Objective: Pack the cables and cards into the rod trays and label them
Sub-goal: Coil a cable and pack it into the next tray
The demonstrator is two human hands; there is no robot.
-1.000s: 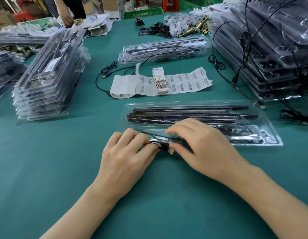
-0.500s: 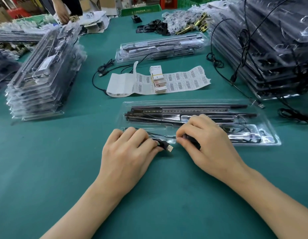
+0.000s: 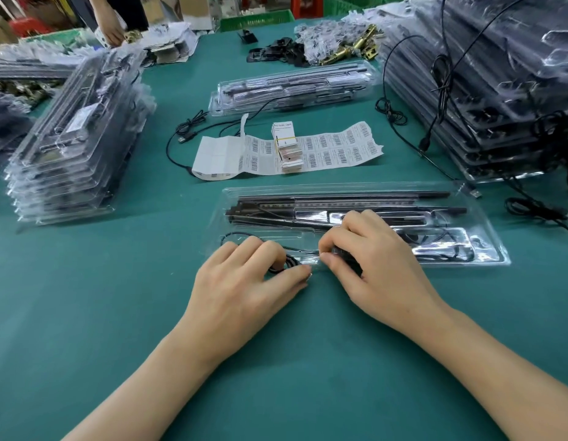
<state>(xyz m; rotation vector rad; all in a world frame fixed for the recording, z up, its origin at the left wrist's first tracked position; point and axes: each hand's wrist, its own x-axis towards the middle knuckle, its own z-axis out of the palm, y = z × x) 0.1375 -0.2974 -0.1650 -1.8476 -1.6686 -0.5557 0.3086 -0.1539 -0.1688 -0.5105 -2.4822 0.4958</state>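
Left hand (image 3: 244, 281) curls its fingers over a small coil of black cable (image 3: 284, 265) on the green table cover (image 3: 117, 329), gripping it at the near rim of a clear rod tray (image 3: 491, 249). Right hand (image 3: 375, 259), just beside the left, pinches a dark stretch of the same cable between thumb and forefinger over the tray's front compartment. What exactly sits under its fingertips is hidden. A thin run of the cable loops out past the left hand's knuckles into the tray.

Black rods (image 3: 356, 198) lie lengthwise in the tray's far channels, just beyond the right hand's knuckles. Farther ahead of both hands, a sheet of barcode labels (image 3: 340, 151) is spread flat, with a banded stack of cards (image 3: 286, 151) on top of it. Beyond that lies a second packed tray (image 3: 292, 87), with a loose black lead (image 3: 181, 138) near its left end.

Well off to the left of the left hand rises a leaning pile of filled trays (image 3: 76, 144). Well off to the right of the right hand is a taller pile of trays (image 3: 499, 90) draped with cables. Far ahead and to the left, another person's hand (image 3: 112, 30) reaches down to the table. Brass fittings (image 3: 349, 52) lie far ahead of the right hand.
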